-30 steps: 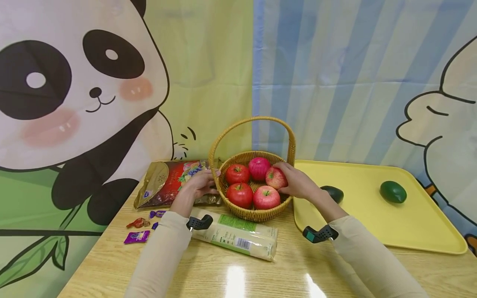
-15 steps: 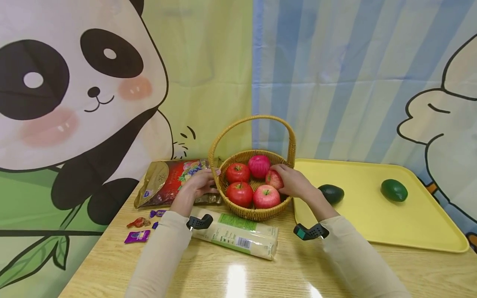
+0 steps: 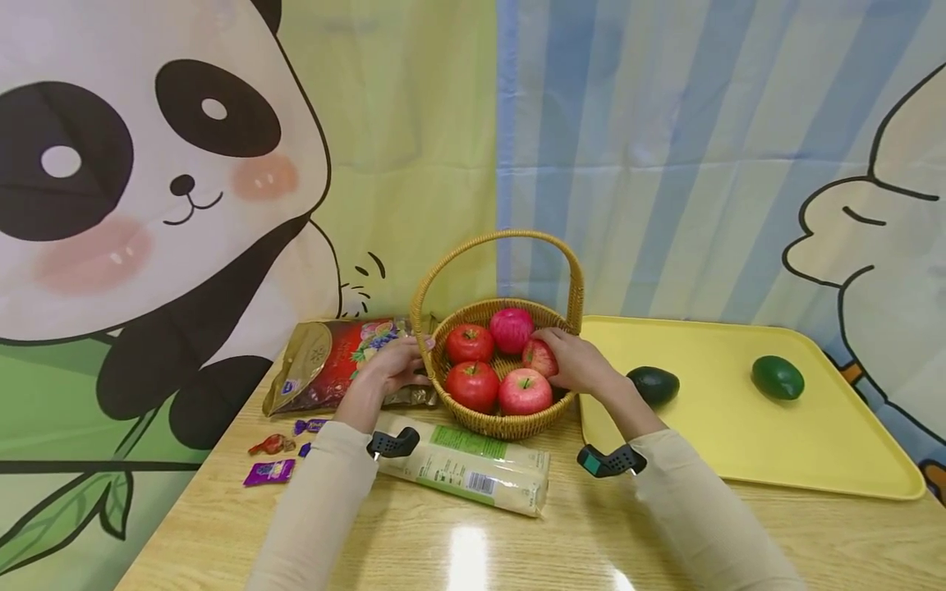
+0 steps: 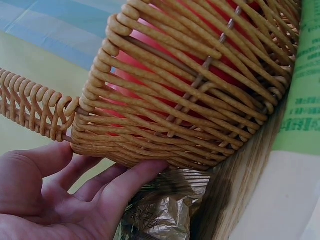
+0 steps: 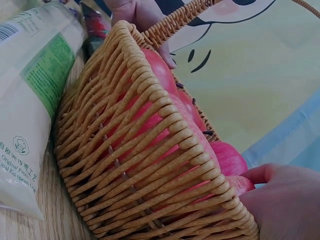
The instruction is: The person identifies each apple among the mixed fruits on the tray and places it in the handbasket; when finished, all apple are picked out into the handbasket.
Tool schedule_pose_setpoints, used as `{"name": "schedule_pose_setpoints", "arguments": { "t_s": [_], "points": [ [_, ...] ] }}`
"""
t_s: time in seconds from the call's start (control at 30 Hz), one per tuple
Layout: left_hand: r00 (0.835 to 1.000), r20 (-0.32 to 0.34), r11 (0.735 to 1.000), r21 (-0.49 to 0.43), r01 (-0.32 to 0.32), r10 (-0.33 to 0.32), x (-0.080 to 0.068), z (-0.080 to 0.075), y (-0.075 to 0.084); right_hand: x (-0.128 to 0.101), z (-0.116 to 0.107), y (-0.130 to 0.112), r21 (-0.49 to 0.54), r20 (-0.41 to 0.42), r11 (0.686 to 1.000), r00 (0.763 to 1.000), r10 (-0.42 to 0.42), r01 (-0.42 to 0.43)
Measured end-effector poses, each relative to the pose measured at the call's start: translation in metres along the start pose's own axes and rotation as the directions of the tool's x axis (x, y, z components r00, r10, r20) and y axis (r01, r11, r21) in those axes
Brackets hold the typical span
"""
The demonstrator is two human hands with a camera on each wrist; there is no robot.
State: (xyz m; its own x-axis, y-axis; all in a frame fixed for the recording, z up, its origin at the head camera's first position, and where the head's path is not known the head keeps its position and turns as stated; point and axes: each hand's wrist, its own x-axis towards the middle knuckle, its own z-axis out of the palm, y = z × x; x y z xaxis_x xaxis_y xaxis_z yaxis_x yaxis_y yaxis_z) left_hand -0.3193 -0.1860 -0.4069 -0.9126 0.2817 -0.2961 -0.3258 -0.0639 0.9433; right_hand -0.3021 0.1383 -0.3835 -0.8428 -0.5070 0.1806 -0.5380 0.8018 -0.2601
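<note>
A wicker basket [image 3: 502,423] with a tall handle stands mid-table and holds several red apples. My right hand [image 3: 572,363] reaches over its right rim, fingers curled round a pink-red apple [image 3: 538,356] that sits low among the others. In the right wrist view that hand [image 5: 290,200] lies on the apple [image 5: 239,183] just inside the basket [image 5: 135,165]. My left hand [image 3: 399,367] rests on the basket's left side. The left wrist view shows its palm [image 4: 75,200] open and its fingers [image 4: 127,182] straight against the basket [image 4: 190,100] wall.
A yellow tray [image 3: 739,460] to the right carries two dark green avocados [image 3: 654,384] [image 3: 778,377]. A long white-green package [image 3: 473,469] lies in front of the basket. A red-gold snack bag [image 3: 332,361] and a few wrapped candies [image 3: 269,472] lie left. A cartoon backdrop hangs close behind.
My right hand has moved slightly left and down, bringing the apple lower into the basket. The left hand has stayed on the basket's side.
</note>
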Motion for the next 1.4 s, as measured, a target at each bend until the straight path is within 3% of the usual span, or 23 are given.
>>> {"name": "schedule_pose_setpoints", "arguments": {
  "t_s": [0.97, 1.4],
  "points": [
    [1.0, 0.017, 0.999, 0.031, -0.024, 0.023, 0.0, 0.003, 0.0, -0.003, -0.007, 0.002, -0.09, 0.042, 0.994, 0.998, -0.054, 0.058],
    [1.0, -0.018, 0.999, 0.038, -0.014, 0.015, -0.003, 0.003, 0.0, -0.015, -0.018, 0.004, -0.008, 0.039, 0.999, 0.998, -0.046, 0.046]
  ]
}}
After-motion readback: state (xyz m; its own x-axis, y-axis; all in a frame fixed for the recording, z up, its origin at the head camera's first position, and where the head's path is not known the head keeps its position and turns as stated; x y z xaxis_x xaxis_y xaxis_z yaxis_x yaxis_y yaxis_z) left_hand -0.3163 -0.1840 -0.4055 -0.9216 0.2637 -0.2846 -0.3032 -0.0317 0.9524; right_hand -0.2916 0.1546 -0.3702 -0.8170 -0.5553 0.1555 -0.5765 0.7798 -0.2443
